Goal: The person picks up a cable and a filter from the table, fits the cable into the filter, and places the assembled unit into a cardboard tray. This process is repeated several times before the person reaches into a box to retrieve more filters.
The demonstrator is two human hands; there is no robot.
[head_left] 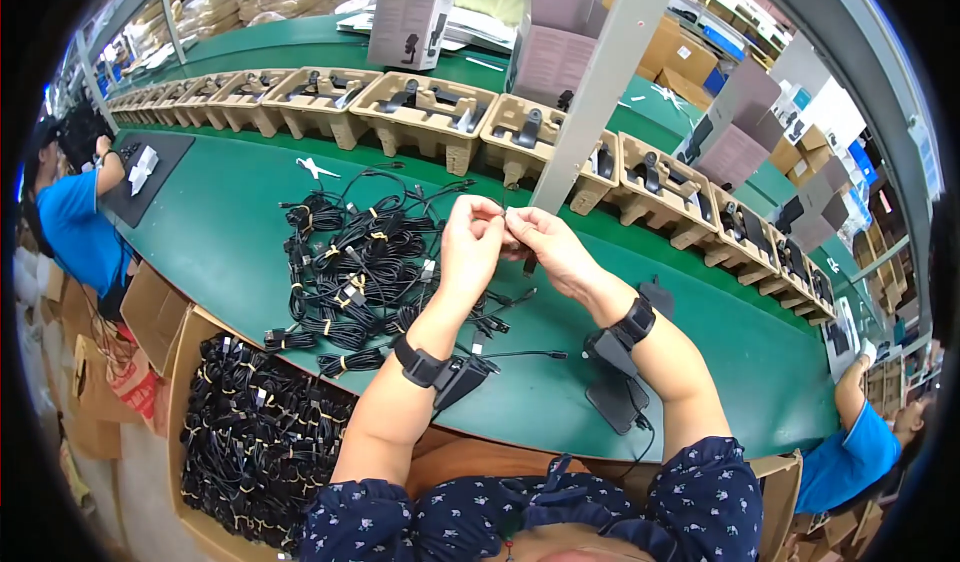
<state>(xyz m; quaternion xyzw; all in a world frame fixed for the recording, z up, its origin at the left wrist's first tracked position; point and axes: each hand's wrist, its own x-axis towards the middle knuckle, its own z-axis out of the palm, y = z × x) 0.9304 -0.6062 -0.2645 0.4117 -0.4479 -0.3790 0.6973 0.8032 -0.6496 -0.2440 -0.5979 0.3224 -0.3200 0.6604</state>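
Note:
My left hand (472, 247) and my right hand (556, 250) meet above the green workbench (230, 212), fingertips pinched together. Between them is a small black piece, mostly hidden by the fingers; its kind cannot be made out. A dark end shows just below the right fingers. To the left of my hands, and partly behind my left forearm, lies a pile of black cables (365, 247), bundled in coils with light ties. One loose cable plug (557, 355) rests on the bench between my forearms. Each wrist wears a black strap with a box-like device.
Moulded pulp trays (425, 112) holding black parts line the bench's far side, behind a grey metal post (605, 92). A cardboard box (180, 412) full of cables stands at lower left. Printed boxes (412, 17) stand beyond. Co-workers in blue sit at both sides.

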